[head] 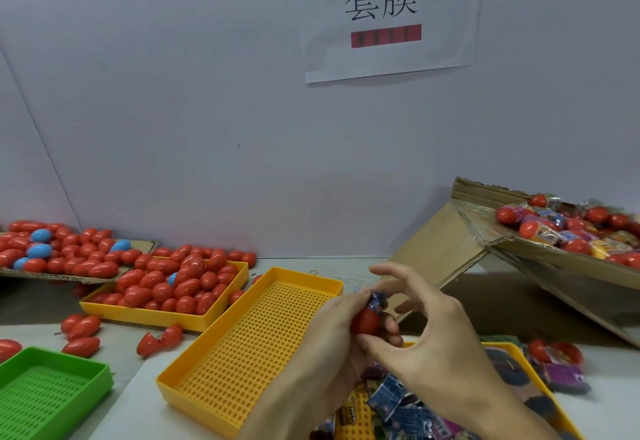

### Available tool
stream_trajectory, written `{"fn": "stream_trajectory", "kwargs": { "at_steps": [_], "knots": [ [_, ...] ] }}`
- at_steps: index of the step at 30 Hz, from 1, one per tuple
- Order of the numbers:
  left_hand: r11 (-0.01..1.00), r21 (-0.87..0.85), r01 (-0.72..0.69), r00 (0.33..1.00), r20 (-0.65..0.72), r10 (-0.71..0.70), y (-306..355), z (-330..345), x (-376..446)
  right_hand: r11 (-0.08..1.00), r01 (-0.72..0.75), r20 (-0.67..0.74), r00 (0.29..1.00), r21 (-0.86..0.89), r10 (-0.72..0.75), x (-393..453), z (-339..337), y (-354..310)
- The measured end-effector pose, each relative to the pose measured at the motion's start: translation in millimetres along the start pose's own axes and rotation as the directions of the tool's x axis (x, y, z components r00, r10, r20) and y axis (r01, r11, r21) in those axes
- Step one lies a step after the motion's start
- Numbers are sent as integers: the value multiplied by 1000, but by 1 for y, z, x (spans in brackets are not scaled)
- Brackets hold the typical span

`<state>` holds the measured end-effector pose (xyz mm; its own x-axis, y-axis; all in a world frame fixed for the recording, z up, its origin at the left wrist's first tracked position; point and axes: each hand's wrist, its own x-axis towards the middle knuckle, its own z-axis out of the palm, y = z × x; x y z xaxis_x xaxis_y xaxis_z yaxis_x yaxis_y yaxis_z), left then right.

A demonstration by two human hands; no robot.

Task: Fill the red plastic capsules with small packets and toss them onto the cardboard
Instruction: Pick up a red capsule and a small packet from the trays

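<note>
Fingertips first: my left hand curls round a red capsule at lower centre of the frame, thumb and fingers wrapped on its body. A small foil packet sticks out of its upper end, so the capsule's long axis runs roughly up-down, open end toward the top of the frame. My right hand sits just right of it, thumb under the capsule, other fingers spread and loosely bent above; I cannot tell if any of them pinch the packet.

I judge the packet is only half in; it needs pushing down along that axis before closing. Right hand is nearer the packet's top.

Outward: empty yellow tray directly left of the hands, packet supply tray below them, yellow tray of capsules at centre left. The tilted cardboard with filled capsules lies at upper right of the hands, so the toss goes rightward and up, right hand's side. Green tray at lower left.
</note>
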<state>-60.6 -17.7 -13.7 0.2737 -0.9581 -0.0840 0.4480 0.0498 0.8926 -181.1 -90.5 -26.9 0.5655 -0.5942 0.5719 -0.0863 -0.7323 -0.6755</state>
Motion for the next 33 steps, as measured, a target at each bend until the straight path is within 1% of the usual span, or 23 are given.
{"fn": "stream_trajectory", "kwargs": {
  "at_steps": [2,3,4,5,6,7,8,10,13,14,15,16,18,19,22,24,29,31,33],
  "knots": [
    [1000,-1,0,1000,-24,0,-2,0,0,999,-39,43,998,17,38,0,-2,1],
    [1000,14,-6,999,-34,6,-3,-1,1,996,-62,69,996,63,58,0,-3,0],
    [999,49,-13,999,-35,14,-4,-3,1,985,-86,89,993,152,73,0,-4,-1],
    [995,102,-20,1000,-22,23,-5,-4,2,953,-120,98,991,277,96,1,-5,-3],
    [987,158,-28,1000,1,29,-6,-5,2,906,-158,99,987,393,129,1,-7,-5],
    [976,215,-34,999,20,30,-6,-7,2,863,-187,89,982,469,165,2,-8,-7],
    [964,263,-35,999,36,26,-7,-8,3,843,-207,79,978,496,193,4,-9,-7],
    [950,310,-29,998,64,10,-7,-9,3,837,-243,84,969,491,233,6,-10,-5],
    [955,297,-8,994,106,-24,-5,-8,1,816,-289,83,954,500,287,8,-11,-1],
    [952,306,-5,995,101,-28,-4,-7,1,781,-309,66,943,542,327,9,-12,0],
    [945,326,-7,996,83,-22,-3,-7,1,715,-335,52,920,613,388,10,-12,2],
    [935,354,-15,998,57,-6,-2,-7,1,626,-356,50,891,694,451,11,-13,4],
    [907,419,-51,998,-2,57,-2,-7,2,463,-366,65,835,808,547,14,-14,8],
    [885,458,-82,994,-30,108,-2,-6,2,409,-366,71,811,836,581,14,-14,11],
    [808,555,-196,957,-71,281,-4,-4,1,316,-382,105,765,868,635,15,-11,12],
    [793,565,-230,939,-85,333,-5,-1,1,288,-404,139,755,868,640,14,-8,10],
    [833,500,-237,936,-113,334,-6,5,0,207,-455,261,765,866,588,12,-4,1],
    [853,469,-228,942,-115,315,-5,7,-1,206,-469,293,780,859,552,11,-3,-2],
    [861,459,-218,944,-124,306,-4,8,-1,235,-469,296,799,851,523,11,-3,-5]
  ]
}}
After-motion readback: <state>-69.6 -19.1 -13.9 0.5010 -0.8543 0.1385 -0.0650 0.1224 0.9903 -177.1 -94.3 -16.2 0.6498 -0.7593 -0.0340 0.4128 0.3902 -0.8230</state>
